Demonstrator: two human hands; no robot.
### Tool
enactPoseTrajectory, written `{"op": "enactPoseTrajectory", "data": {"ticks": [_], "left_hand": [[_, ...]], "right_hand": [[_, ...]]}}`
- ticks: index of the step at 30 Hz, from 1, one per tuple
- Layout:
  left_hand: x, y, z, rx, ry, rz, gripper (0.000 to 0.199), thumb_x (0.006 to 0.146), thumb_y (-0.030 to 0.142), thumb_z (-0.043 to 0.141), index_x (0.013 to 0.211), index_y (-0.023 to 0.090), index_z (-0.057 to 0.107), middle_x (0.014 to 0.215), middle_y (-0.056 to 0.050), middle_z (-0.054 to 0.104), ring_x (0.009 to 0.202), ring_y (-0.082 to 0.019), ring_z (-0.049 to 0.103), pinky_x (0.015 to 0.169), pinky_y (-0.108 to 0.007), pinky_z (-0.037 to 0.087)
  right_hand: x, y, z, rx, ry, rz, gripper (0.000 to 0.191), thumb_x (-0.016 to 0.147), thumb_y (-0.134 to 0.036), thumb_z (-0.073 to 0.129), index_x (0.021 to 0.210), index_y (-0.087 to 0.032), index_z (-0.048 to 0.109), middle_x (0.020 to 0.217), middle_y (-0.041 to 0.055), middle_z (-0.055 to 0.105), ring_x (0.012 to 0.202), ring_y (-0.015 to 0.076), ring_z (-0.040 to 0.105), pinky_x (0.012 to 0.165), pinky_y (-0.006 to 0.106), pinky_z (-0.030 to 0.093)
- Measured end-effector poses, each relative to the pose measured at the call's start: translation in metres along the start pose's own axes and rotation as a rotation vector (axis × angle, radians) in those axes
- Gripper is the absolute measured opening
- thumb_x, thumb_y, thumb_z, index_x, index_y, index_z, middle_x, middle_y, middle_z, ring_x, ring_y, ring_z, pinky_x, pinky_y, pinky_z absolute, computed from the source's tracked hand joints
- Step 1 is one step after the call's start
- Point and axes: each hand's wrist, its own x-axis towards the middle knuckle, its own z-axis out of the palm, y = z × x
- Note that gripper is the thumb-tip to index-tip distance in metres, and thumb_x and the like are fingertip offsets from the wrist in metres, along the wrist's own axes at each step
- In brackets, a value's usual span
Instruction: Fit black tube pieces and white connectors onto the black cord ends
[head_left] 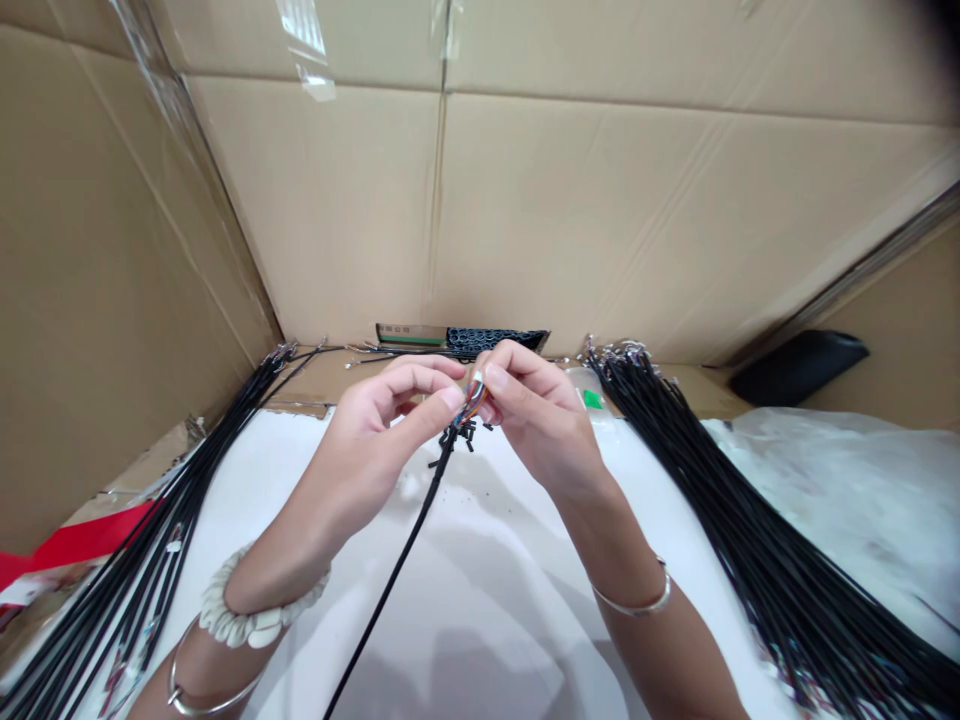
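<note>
A black cable (409, 540) runs up from the lower edge of the view to my two hands. Thin coloured wires (472, 402) fan out of its upper end, with a small white connector (478, 377) at their tip. My left hand (382, 430) pinches the wires where they leave the black sleeve, thumb against fingers. With thumb and fingertips, my right hand (536, 415) grips the wires close to the white connector. Several short black tube pieces (466, 436) lie on the white tabletop (465, 600) just beneath my fingers.
Bundles of black cables lie at the left (187, 480) and right (720, 510). Behind my hands is a box of black pieces (499, 340). Cardboard walls (562, 200) enclose the back and sides. Clear plastic bags (847, 500) and a black object (799, 368) are at the right.
</note>
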Motion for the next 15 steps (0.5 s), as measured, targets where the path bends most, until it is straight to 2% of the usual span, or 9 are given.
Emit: {"op": "enactPoseTrajectory", "data": {"ticks": [15], "left_hand": [[-0.0023,0.0038,0.0013,0.004,0.004,-0.032,0.019,0.095,0.033,0.066,0.083,0.019,0.071,0.124,-0.003,0.069,0.109,-0.017,0.064,0.090,-0.024,0.050]], "right_hand": [[-0.0010,0.0014,-0.0020,-0.074,-0.016,-0.013,0.026,0.095,-0.037,0.071,0.075,-0.021,0.063,0.067,-0.0036,0.058,0.060,0.0099,0.047,0.059,0.025,0.037]]}}
